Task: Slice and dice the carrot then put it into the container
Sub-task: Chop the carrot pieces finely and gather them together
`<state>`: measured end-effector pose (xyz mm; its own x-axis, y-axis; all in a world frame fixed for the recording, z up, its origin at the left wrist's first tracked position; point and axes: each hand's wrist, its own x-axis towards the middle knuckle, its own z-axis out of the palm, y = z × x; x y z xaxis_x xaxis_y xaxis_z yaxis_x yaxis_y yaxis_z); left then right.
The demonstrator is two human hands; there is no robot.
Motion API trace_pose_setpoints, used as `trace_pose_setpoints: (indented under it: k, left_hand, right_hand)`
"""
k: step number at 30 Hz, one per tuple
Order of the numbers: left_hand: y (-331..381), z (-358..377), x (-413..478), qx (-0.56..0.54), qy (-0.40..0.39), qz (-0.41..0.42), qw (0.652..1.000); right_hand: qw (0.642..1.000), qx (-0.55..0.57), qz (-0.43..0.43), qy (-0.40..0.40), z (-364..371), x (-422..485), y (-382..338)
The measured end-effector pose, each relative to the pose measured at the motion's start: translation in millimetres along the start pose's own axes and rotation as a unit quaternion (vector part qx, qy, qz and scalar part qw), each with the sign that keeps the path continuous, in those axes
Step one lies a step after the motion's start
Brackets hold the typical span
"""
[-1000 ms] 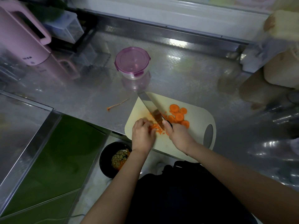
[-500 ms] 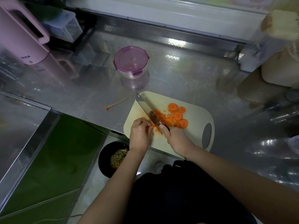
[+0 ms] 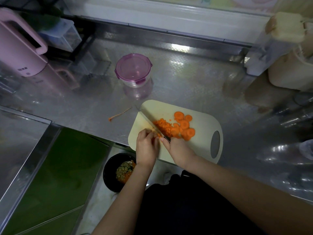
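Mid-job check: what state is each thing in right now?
Container, lid on, shut.
Knife, blade on the board, gripped by right hand.
Left hand, fingers curled beside the blade; grip unclear.
Carrot rounds, sliced, not yet diced.
Diced carrot, heaped against the blade.
Peel strip, loose on the counter.
Bin, open, scraps inside.

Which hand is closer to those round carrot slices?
Right. The right hand, gripping the knife, is just beside the round carrot slices; the left hand holds carrot pieces across the blade, farther off.
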<state>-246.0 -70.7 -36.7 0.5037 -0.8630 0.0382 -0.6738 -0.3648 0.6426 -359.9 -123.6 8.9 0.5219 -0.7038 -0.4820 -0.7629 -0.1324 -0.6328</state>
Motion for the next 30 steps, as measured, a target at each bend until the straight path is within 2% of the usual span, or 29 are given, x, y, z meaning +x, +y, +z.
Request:
trace_pose_setpoints:
  k: [4,9,13,18,30]
  left_hand:
    - [0.1,-1.0,0.7,0.014,-0.008,0.007,1.0]
    - [-1.5,-2.9,2.6,0.003,-0.015,-0.009,1.0]
    - [-5.9,-12.0,5.7,-0.012,-0.042,0.021,0.999]
    - [-11.9,-19.3,4.2,-0.026,-0.065,0.03,0.997]
    - [-3.3,-12.7,4.1,-0.001,-0.019,-0.009,1.0]
  right_hand:
    - [0.998,-0.051,-0.005,0.042,-0.6,5.4,-2.0]
    - [0.999,0.007,-0.002,0.034,-7.5,12.3,-0.9]
    - [0.997,0.055,-0.014,0.048,-8.9,10.8,-1.5]
    - [0.998,0.048,-0.019,0.042,-9.0,0.6,1.4]
    - [0.997,0.046,-0.024,0.048,-8.0,-2.8,-3.5]
